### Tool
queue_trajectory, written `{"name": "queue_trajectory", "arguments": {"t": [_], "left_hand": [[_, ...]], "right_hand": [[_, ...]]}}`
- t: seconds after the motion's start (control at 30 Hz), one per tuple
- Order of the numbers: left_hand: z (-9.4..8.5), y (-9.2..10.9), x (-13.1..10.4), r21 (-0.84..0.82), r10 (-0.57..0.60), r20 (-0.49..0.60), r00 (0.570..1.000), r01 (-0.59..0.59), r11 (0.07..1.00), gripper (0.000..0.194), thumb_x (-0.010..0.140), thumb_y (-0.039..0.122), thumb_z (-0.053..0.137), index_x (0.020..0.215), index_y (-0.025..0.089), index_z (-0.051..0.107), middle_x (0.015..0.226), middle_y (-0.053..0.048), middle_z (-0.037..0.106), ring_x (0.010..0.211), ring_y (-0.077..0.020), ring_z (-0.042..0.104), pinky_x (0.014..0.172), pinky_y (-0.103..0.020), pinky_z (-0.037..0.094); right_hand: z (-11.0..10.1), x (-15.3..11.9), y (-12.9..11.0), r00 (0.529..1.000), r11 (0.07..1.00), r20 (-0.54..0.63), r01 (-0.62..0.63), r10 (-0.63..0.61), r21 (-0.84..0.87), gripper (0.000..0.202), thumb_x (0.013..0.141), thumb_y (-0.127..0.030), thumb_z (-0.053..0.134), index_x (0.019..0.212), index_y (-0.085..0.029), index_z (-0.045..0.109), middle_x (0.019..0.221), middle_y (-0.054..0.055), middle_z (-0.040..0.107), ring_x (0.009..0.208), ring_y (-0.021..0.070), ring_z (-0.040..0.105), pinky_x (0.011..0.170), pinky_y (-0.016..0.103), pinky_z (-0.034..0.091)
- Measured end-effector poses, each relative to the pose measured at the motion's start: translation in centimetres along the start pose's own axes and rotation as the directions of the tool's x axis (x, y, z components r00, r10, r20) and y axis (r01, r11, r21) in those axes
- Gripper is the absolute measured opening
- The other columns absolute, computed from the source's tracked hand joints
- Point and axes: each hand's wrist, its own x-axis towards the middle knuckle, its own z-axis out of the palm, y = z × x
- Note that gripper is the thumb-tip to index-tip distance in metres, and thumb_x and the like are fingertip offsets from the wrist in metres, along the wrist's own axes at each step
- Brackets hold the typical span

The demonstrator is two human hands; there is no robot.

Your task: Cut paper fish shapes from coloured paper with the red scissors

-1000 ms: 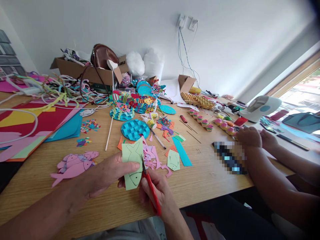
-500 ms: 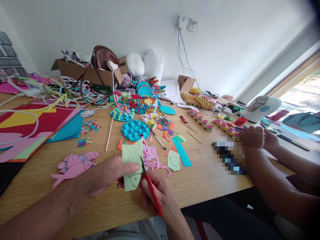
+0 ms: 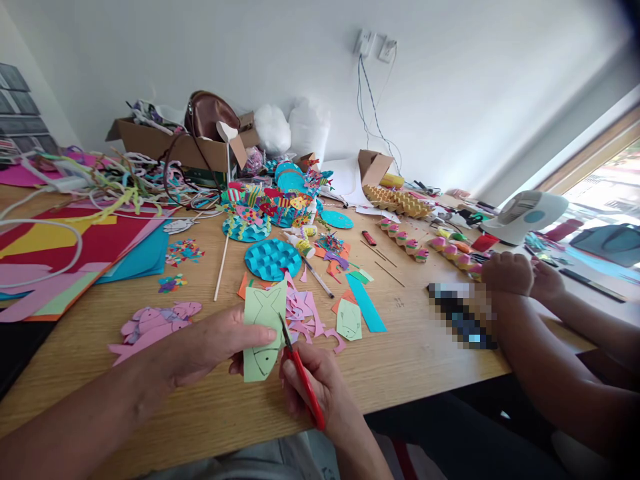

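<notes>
My left hand (image 3: 227,343) pinches a light green sheet of paper (image 3: 257,310) between thumb and fingers. A fish is drawn on the sheet, its tail at the top and its head at the bottom. In my right hand (image 3: 317,377) are scissors with red handles (image 3: 311,393). Their blades lie at the right edge of the sheet, alongside the fish's body. Pink paper offcuts (image 3: 307,310) lie just behind the sheet. To their right is another green piece with a fish drawing (image 3: 349,320). Pink cut-out paper fish (image 3: 155,330) lie in a pile left of my left hand.
A blue honeycomb-textured disc (image 3: 273,260), a pen (image 3: 319,277) and a blue paper strip (image 3: 366,303) lie beyond my hands. Coloured sheets (image 3: 55,233) are stacked at left. Another person's hands (image 3: 509,273) rest at the right. A cardboard box (image 3: 165,145) stands at the back.
The scissors' blades have shifted slightly against the green paper's right edge, which is cut a little further. The whole view has moved slightly. Both hands keep their holds.
</notes>
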Motion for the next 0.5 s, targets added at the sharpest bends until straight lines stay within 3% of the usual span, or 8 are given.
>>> {"name": "queue_trajectory", "arguments": {"t": [0.1,0.23,0.5], "left_hand": [[-0.13,0.36,-0.52,0.037,-0.047,0.053,0.997,0.046,0.998,0.019,0.075,0.035,0.057,0.062,0.021,0.06,0.055,0.006,0.057,0.054,-0.0123,0.048,0.049,-0.022,0.038],[-0.13,0.08,-0.37,0.015,0.021,-0.048,0.999,-0.021,1.0,0.02,0.08,0.038,0.055,0.074,0.02,0.06,0.059,0.006,0.058,0.055,-0.0107,0.049,0.052,-0.021,0.037],[0.1,-0.19,0.07,0.005,0.072,-0.035,0.997,-0.072,0.997,0.022,0.075,0.038,0.058,0.066,0.019,0.054,0.059,0.004,0.059,0.053,-0.0118,0.05,0.05,-0.023,0.038]], "right_hand": [[-0.01,0.03,0.01,1.0,1.0,-0.008,-0.012,0.012,-0.013,0.05,0.079,-0.065,0.051,0.065,-0.019,0.044,0.046,-0.005,0.046,0.038,0.006,0.036,0.036,0.018,0.024],[0.12,0.03,-0.34,1.0,0.999,-0.013,-0.025,0.024,-0.029,0.051,0.079,-0.066,0.05,0.063,-0.019,0.045,0.045,-0.005,0.045,0.038,0.006,0.036,0.036,0.017,0.025],[0.48,0.06,-0.87,1.0,1.0,-0.021,0.003,-0.003,-0.03,0.052,0.078,-0.067,0.052,0.062,-0.019,0.045,0.045,-0.004,0.047,0.039,0.0068,0.038,0.039,0.018,0.028]]}}
